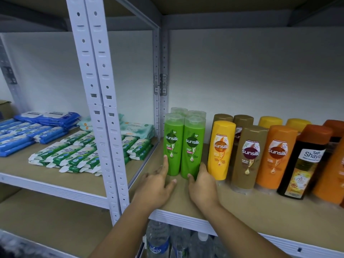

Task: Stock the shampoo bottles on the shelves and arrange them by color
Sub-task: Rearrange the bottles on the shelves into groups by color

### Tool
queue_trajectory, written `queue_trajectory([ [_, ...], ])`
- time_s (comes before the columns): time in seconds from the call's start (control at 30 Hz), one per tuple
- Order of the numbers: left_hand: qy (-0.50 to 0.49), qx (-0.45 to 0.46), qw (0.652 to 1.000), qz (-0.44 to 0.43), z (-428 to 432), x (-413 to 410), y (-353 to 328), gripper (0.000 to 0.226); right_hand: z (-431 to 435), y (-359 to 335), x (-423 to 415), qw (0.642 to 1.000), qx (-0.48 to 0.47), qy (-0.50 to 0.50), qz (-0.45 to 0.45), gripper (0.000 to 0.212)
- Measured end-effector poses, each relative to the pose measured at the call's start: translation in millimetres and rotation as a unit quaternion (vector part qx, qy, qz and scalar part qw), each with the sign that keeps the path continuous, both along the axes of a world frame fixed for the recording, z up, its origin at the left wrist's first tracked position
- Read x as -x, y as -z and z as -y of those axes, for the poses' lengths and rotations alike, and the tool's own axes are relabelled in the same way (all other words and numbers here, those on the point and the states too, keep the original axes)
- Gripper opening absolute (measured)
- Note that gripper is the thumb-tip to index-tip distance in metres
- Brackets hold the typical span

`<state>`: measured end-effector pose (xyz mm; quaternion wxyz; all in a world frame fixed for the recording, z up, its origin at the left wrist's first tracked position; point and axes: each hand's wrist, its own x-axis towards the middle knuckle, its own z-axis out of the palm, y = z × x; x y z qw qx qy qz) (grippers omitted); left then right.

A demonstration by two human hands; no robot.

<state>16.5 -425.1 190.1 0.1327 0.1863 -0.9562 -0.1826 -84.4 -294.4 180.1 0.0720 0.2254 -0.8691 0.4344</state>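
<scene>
Four green Sunsilk bottles [183, 146] upright, two-by-two block, on shelf [242, 202]. At their 3 o'clock: yellow bottle [220, 149], brown bottle [249, 157], orange bottle [275, 157], black bottle [305, 162], all upright.

Bare shelf board [242, 203] open in front of bottles. Narrow gap between green bottles [184, 146] and yellow bottle [220, 149]; upright post [104, 112] blocks left.

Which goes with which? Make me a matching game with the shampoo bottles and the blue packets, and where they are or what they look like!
Things:
1. green bottles
2. front yellow bottle
3. black bottle
4. blue packets

Clues:
A. far away on the left shelf
B. between the left hand and right hand
C. has a reddish-brown cap
D. just right of the green ones

Pairs: 1-B, 2-D, 3-C, 4-A
</scene>
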Motion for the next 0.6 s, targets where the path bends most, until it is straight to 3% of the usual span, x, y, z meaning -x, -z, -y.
queue_trajectory([
  [0.23,0.030,0.050,0.997,0.042,-4.0,-6.0,7.2,0.078,-34.7,-3.6,-11.7,0.986,-0.128,-0.109,-0.014,0.077],
  [0.47,0.074,0.101,0.989,0.076,-37.6,-8.8,14.8,0.063,-92.9,-6.9,-18.4,0.932,-0.281,-0.227,-0.041,0.053],
  [0.6,0.101,0.094,0.986,0.097,-71.1,-8.0,9.7,0.072,-129.1,-8.5,-15.5,0.916,-0.319,-0.236,-0.066,0.055],
])
